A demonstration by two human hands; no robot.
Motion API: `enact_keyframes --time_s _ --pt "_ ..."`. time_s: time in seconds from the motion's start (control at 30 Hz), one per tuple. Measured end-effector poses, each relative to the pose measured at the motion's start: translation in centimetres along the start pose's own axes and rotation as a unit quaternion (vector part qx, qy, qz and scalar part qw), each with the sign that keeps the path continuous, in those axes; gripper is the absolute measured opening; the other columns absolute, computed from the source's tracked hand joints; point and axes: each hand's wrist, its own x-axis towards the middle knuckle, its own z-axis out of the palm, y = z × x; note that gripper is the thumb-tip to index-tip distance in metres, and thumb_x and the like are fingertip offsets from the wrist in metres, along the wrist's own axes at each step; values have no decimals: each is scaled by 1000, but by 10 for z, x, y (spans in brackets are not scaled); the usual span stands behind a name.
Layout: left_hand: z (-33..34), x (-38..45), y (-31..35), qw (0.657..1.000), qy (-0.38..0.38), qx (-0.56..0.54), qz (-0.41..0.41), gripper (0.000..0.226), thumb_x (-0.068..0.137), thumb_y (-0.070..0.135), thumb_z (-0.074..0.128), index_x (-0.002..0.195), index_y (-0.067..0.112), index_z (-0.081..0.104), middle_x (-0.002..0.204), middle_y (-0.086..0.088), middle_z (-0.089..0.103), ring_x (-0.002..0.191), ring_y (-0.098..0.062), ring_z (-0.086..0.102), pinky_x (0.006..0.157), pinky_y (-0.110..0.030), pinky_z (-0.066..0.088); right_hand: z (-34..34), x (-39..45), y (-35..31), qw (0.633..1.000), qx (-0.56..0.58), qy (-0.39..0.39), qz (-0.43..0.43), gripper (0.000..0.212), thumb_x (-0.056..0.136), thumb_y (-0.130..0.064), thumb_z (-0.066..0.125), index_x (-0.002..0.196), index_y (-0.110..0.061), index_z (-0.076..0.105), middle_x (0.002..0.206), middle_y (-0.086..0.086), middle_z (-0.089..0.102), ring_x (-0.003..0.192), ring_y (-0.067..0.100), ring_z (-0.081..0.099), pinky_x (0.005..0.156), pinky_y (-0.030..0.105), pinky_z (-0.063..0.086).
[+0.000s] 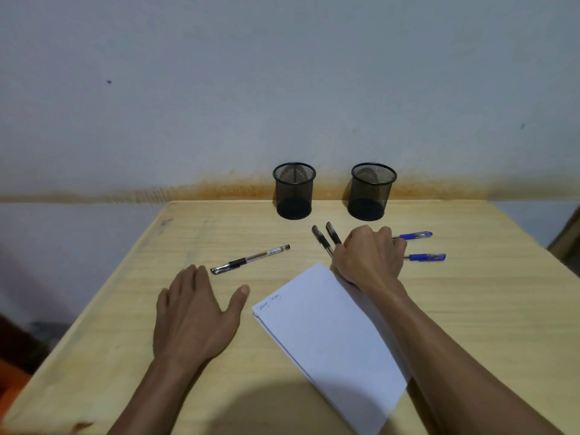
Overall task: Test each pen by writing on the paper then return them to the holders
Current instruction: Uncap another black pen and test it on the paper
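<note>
Wooden table against a stained wall

The table [470, 309] is pale, light-grained wood with a rounded edge, and a dark scuff mark [166, 221] sits near its far left corner. Behind it stands a grey-white wall [282, 89] carrying a rusty orange-brown stain [219, 189] in a band just above the tabletop line, plus two small dark specks, one at the upper left and one at the right. An orange object [9, 387], too blurred to identify, shows at the lower left edge, beside a dark area below the table's left side.
</note>
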Motion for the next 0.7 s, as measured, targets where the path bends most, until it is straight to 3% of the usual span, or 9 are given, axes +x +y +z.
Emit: enact_keyframes --time_s 0.17,0.23,0.3,0.43,0.7 --pt "-1 -2 1 1000 1 -4 6 95 81 83 17 136 9 42 151 -9 39 144 -24 27 117 -47 23 4 1 -1 997 -35 48 -39 26 95 -36 53 92 -18 71 78 0 51 109 27 51 93 44 34" --pt "-1 -3 2 1000 -5 -6 2 94 83 81 20 140 9 39 156 -9 33 147 -23 22 119 -46 19 4 -1 -11 992 -29 72 -101 26 97 -37 55 97 -18 73 83 0 60 106 27 50 88 42 35" --pt "-2 -4 1 1000 -7 -9 0 92 83 81 20 140 10 38 158 -8 29 148 -22 19 119 -46 17 7 -4 -27 983 -9 45 -180 28 98 -40 57 109 -21 74 99 1 70 110 26 48 88 41 35" --pt "-4 -4 2 1000 -12 -12 -3 95 83 81 18 143 10 36 160 -9 26 149 -22 16 120 -47 16 25 -10 -57 955 -2 -8 -296 35 95 -46 59 125 -31 70 122 0 66 120 24 46 93 41 35" --pt "-6 -6 3 1000 -10 -16 -9 95 85 79 19 151 11 25 162 -7 21 151 -21 12 122 -45 11 44 -10 -80 940 -30 -28 -340 28 97 -49 59 117 -36 74 119 -3 61 113 22 44 87 40 34"
